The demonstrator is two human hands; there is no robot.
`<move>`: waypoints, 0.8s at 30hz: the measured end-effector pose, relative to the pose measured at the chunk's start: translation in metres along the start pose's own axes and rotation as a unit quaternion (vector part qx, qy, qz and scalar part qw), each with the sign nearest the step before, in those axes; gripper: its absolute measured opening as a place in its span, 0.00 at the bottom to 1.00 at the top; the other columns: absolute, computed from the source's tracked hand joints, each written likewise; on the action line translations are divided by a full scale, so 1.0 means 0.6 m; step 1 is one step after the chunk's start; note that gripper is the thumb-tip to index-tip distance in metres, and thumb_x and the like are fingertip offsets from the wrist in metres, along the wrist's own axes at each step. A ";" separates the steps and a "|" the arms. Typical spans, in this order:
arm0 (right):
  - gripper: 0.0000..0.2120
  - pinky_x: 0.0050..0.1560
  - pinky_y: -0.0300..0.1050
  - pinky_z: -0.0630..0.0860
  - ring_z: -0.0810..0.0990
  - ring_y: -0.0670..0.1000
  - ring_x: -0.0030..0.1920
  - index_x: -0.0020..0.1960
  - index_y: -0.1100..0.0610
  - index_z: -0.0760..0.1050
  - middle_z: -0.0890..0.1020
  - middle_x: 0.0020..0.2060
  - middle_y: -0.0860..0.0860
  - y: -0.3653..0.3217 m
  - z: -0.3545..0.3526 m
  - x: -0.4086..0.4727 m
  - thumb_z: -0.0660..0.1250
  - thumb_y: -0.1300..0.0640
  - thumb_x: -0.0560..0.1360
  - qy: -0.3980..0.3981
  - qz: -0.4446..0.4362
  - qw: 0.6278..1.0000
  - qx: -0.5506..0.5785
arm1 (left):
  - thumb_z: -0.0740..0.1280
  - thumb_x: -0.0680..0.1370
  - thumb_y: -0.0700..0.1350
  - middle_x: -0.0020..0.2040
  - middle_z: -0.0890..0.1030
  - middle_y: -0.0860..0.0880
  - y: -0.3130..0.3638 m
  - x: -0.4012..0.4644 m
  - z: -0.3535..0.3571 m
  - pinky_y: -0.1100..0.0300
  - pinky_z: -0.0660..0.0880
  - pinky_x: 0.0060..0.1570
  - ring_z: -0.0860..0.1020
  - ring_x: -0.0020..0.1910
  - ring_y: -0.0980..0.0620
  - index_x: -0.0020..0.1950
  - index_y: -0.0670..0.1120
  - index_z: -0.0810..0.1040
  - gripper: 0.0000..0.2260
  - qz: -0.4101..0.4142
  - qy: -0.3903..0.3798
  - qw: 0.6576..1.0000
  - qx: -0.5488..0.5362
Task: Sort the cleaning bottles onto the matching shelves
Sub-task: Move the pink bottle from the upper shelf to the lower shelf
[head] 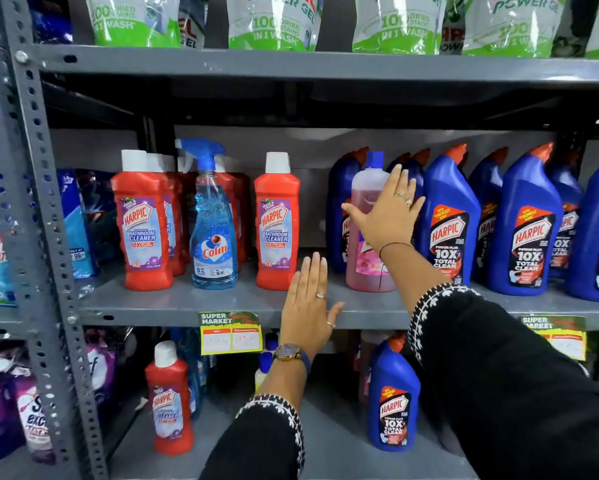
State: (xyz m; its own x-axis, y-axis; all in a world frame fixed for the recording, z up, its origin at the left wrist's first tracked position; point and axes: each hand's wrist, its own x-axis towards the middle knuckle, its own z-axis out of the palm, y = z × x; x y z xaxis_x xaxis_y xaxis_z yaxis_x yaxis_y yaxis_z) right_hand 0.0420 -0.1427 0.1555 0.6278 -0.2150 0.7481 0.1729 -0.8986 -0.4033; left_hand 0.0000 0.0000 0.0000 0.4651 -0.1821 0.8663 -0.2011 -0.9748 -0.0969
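On the middle shelf (187, 303) a pink floor-cleaner bottle (362, 265) with a blue cap stands among blue Harpic toilet-cleaner bottles (452, 220). My right hand (388, 213) is spread flat against the pink bottle's front, fingers apart, not wrapped around it. My left hand (308, 303) hovers open over the shelf's front edge, holding nothing. To the left stand red Harpic bathroom-cleaner bottles (277, 223) and a blue Colin spray bottle (213, 230). On the lower shelf stand one red Harpic bottle (170, 400) and one blue Harpic bottle (393, 400).
Green-and-white detergent pouches (274, 22) fill the top shelf. A perforated grey upright (38, 209) stands at the left, with detergent packs (0, 403) beyond it. Yellow price tags (230, 336) hang from the middle shelf's edge.
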 end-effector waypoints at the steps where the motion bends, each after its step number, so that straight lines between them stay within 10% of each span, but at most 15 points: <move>1: 0.55 0.73 0.65 0.46 0.49 0.60 0.76 0.76 0.61 0.41 0.53 0.76 0.59 -0.006 -0.003 0.008 0.65 0.31 0.66 0.007 0.017 1.000 0.026 | 0.52 0.77 0.58 0.76 0.59 0.42 -0.003 -0.007 -0.002 0.55 0.47 0.74 0.57 0.75 0.46 0.78 0.39 0.50 0.35 0.000 -0.005 1.000 -0.012; 8: 0.48 0.71 0.68 0.49 0.63 0.61 0.71 0.70 0.62 0.61 0.70 0.68 0.60 -0.036 -0.019 0.071 0.67 0.31 0.64 -0.009 0.154 0.981 0.115 | 0.53 0.78 0.58 0.76 0.57 0.42 -0.017 -0.055 0.011 0.55 0.45 0.75 0.52 0.76 0.45 0.78 0.41 0.44 0.36 -0.033 -0.014 0.999 0.006; 17: 0.24 0.59 0.54 0.71 0.76 0.61 0.56 0.52 0.55 0.76 0.81 0.53 0.57 -0.038 -0.044 0.089 0.66 0.39 0.63 -0.005 0.097 0.987 0.129 | 0.48 0.81 0.58 0.78 0.42 0.45 -0.009 -0.065 0.029 0.55 0.41 0.75 0.43 0.77 0.47 0.79 0.43 0.42 0.32 -0.061 0.023 0.998 -0.008; 24: 0.17 0.45 0.44 0.67 0.78 0.59 0.52 0.51 0.55 0.79 0.83 0.49 0.55 -0.060 -0.067 0.056 0.63 0.44 0.69 0.088 0.083 0.979 0.165 | 0.42 0.82 0.57 0.77 0.52 0.43 -0.013 -0.065 0.028 0.54 0.42 0.75 0.43 0.77 0.47 0.79 0.42 0.42 0.29 -0.060 0.018 0.998 -0.005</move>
State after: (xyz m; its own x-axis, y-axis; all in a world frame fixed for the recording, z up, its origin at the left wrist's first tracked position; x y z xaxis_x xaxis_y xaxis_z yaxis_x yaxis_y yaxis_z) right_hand 0.0264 -0.1331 0.2163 0.5328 -0.4369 0.7247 0.3336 -0.6786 -0.6544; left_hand -0.0022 0.0123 -0.0409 0.4552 -0.0594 0.8884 -0.1548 -0.9879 0.0133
